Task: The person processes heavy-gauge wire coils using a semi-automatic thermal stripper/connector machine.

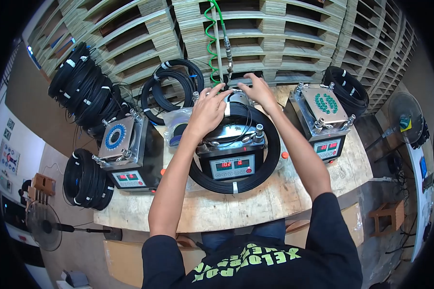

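Observation:
A large coil of black cable [273, 156] hangs around the middle tester [205, 165], a metal-topped box with red digits on its panel. My left hand [209, 110] is over the upper left of this tester, its fingers stretched toward the middle and partly spread. Across from it, my right hand [260, 94] reaches over the back of the coil, with thumb and forefinger apart. Both hands' fingertips come close to each other at the tester's rear top. Whether a thin cable end lies between them is too small to tell.
Two similar testers stand at the sides, one with a blue ring [115, 137], one with green pins [326, 103]. Black coils [84, 91] are stacked at left; others lie behind [173, 86] and at right [346, 89]. A green air hose [211, 43] hangs before wooden pallets [284, 29].

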Tool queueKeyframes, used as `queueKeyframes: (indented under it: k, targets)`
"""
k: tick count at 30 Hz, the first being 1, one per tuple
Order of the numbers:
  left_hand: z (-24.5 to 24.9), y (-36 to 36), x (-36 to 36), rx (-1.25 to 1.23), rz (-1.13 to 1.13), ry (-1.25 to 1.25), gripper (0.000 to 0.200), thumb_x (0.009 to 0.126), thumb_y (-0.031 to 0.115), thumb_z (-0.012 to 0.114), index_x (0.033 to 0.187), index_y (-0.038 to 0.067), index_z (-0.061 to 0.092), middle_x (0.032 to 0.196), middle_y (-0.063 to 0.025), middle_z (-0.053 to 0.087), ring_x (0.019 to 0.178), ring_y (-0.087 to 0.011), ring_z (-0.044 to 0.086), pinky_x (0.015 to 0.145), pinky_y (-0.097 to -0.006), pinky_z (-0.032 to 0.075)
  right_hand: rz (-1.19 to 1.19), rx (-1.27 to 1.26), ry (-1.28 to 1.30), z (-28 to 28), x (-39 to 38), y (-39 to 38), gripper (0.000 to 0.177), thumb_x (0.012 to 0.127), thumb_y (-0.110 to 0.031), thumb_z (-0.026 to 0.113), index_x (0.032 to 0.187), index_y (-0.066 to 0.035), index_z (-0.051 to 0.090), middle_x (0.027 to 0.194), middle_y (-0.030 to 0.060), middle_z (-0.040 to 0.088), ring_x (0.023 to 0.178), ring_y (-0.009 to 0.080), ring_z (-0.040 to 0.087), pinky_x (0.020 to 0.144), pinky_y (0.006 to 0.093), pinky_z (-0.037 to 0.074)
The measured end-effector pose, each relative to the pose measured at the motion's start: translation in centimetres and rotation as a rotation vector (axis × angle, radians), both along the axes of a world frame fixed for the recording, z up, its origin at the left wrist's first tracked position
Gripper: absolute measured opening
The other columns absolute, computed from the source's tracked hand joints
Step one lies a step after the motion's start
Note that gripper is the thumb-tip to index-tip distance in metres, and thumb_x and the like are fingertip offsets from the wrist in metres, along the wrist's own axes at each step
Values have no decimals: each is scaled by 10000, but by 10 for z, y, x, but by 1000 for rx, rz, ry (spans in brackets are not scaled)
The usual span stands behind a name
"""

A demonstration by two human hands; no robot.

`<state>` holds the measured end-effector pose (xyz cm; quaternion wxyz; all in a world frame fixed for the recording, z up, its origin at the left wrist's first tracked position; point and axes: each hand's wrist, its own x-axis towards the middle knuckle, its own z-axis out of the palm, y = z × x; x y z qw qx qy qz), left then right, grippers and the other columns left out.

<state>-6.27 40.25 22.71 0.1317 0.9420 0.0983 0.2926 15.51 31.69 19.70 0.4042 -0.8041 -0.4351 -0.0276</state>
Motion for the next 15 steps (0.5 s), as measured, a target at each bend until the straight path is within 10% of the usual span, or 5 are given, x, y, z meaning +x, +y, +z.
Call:
queueKeyframes:
  k: [5, 7, 12, 13, 15]
  targets:
    - [1, 2, 2, -79, -17, 9, 412, 928, 112, 459, 1246, 112, 721, 1453, -148, 549, 1295, -361, 502, 1135, -450, 376, 156, -571, -21, 22, 24, 52, 937, 816, -569, 757, 1561, -163, 360, 1248, 263, 662, 896, 365, 737, 603, 429, 627]
    - [3, 0, 4, -93, -15, -6, 402, 923, 114, 462, 1212, 114, 741, 1443, -149, 556, 1298, -355, 503, 1137, -449, 375, 184, -639, 85, 34, 32, 66, 956, 761, -574, 793, 1520, -125, 422, 1282, 237, 659, 1057, 380, 698, 796, 499, 592]
    - [4, -2, 2, -104, 0, -60, 342, 921, 132, 517, 1141, 143, 779, 1412, -140, 588, 1259, -390, 525, 1096, -471, 427, 103, -682, 580, 20, 76, 77, 532, 908, -317, 636, 1369, -104, 479, 1120, 284, 641, 676, 342, 726, 566, 438, 652]
    - [4, -2, 2, -107, 4, -59, 342, 921, 134, 517, 1140, 145, 780, 1406, -138, 592, 1258, -385, 526, 1096, -468, 427, 149, -568, 603, 14, 78, 69, 373, 920, -245, 588, 1238, -69, 509, 851, 195, 642, 607, 300, 709, 542, 427, 644]
    - [3, -2, 3, -114, 13, -61, 342, 921, 136, 518, 1137, 149, 783, 1393, -135, 602, 1255, -376, 530, 1096, -462, 427, 140, -446, 662, -4, 90, 62, 394, 920, -245, 591, 1261, -69, 499, 821, 155, 625, 592, 269, 690, 520, 412, 626]
